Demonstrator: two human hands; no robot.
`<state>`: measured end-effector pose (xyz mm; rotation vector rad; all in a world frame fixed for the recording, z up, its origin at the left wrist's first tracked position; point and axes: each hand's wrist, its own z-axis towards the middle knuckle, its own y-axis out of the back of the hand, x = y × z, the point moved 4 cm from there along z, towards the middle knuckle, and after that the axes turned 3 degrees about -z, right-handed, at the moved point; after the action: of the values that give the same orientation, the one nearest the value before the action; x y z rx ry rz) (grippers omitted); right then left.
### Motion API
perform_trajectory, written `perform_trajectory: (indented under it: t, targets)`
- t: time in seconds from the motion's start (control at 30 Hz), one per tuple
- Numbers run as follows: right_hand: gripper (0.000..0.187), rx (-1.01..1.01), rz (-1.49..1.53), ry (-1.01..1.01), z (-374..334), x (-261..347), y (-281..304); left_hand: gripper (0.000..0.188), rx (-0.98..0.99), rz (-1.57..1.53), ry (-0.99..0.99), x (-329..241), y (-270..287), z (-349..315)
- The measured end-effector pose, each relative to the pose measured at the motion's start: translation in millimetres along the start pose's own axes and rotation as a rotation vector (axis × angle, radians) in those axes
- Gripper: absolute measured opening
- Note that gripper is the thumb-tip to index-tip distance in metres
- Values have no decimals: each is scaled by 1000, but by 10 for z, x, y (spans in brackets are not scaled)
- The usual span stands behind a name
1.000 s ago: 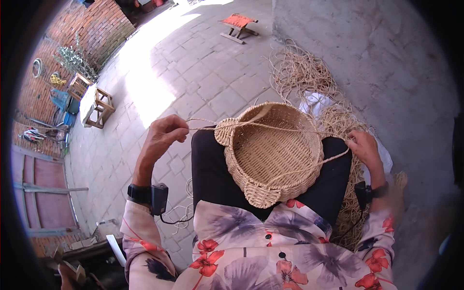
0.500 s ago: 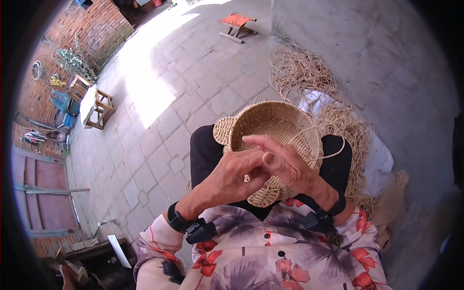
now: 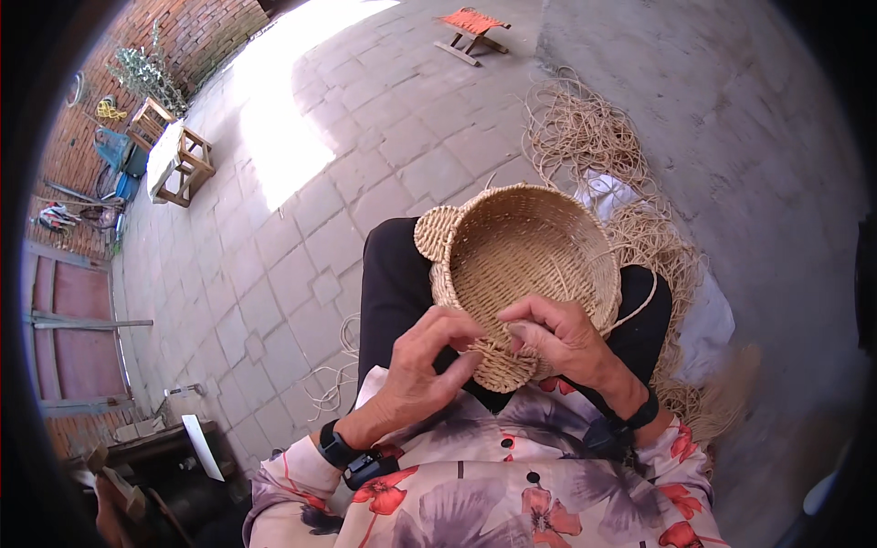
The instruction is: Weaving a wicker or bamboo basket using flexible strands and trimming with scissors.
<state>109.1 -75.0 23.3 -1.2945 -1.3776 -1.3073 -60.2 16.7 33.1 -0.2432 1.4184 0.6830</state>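
A round basket (image 3: 534, 260) of woven straw-coloured cord rests on my lap, its opening tilted up. One round woven flap (image 3: 437, 234) juts from its left side, and another flap (image 3: 502, 368) lies at the near rim. My left hand (image 3: 427, 358) is beside the near flap, thumb and fingers apart, with nothing visible between them. Over the near rim, my right hand (image 3: 568, 345) has thumb and forefinger bent close together; anything between them is too small to make out. A loose cord (image 3: 652, 294) loops from the basket's right side.
Heaps of loose cord (image 3: 585, 128) and white cloth (image 3: 708, 315) lie on the floor to my right. An orange-topped folding stool (image 3: 473, 32) stands far ahead. At the left are a wooden stool (image 3: 187, 164) and a reddish door (image 3: 78, 320). More cord strands (image 3: 333, 388) lie by my left leg.
My hands were crossed and touching over the basket's near side; now they are apart, the left lower and leftward. More of the basket's inside and near rim shows. The view has shifted slightly.
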Motion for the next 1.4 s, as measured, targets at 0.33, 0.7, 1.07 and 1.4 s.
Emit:
perform_trajectory:
  t: [0.33, 0.7, 1.07, 1.4]
  targets:
    - [8, -40, -383, 276, 221, -53, -199, 30, -77, -753, 906, 395, -95, -418]
    - [13, -77, -839, 458, 68, 18, -407, 30, -68, -1389, 889, 608, -388, -577]
    - [13, 61, -645, 264, 286, 87, -309, 26, -203, -1259, 863, 523, -370, -561]
    - [10, 228, -547, 83, 523, 47, -139, 29, -238, -1178, 867, 392, -361, -447]
